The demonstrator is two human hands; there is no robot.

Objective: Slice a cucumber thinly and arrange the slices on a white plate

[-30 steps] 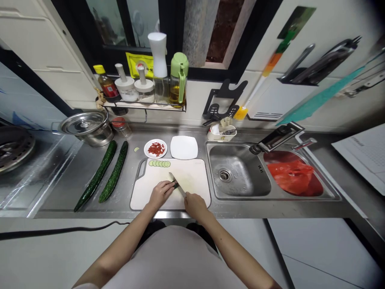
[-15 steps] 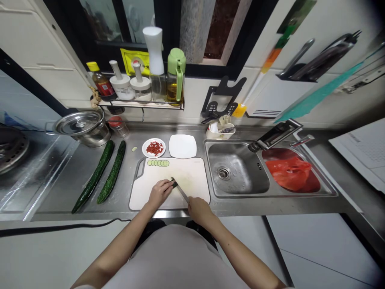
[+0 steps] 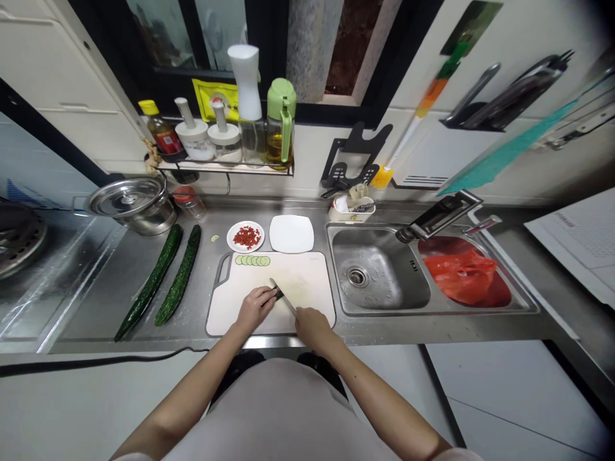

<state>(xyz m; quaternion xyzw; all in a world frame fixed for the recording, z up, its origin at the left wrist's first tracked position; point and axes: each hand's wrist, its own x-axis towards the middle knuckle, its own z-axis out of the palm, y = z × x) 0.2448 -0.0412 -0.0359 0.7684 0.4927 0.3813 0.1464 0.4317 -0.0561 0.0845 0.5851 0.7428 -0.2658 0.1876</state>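
Observation:
On the white cutting board [image 3: 307,282], my left hand [image 3: 257,308] is closed over a short piece of cucumber [image 3: 278,293], most of it hidden under the fingers. My right hand [image 3: 313,328] grips a knife [image 3: 288,303] by its handle, and the blade lies slantwise against the cucumber's right end. A row of several cucumber slices [image 3: 252,260] overlaps along the board's upper left edge. Two whole cucumbers [image 3: 177,282] rest side by side on the steel counter left of the board.
Behind the board stand a plate of red berries [image 3: 246,237] and a white square plate [image 3: 291,233]. A double sink [image 3: 382,269] is at the right, a red bag [image 3: 461,275] in its second basin. A lidded pot [image 3: 139,205] and a condiment shelf [image 3: 225,168] are at the back left.
My right hand has shifted slightly left and up, pushing the knife farther forward past the cucumber. My left hand stays nearly where it was.

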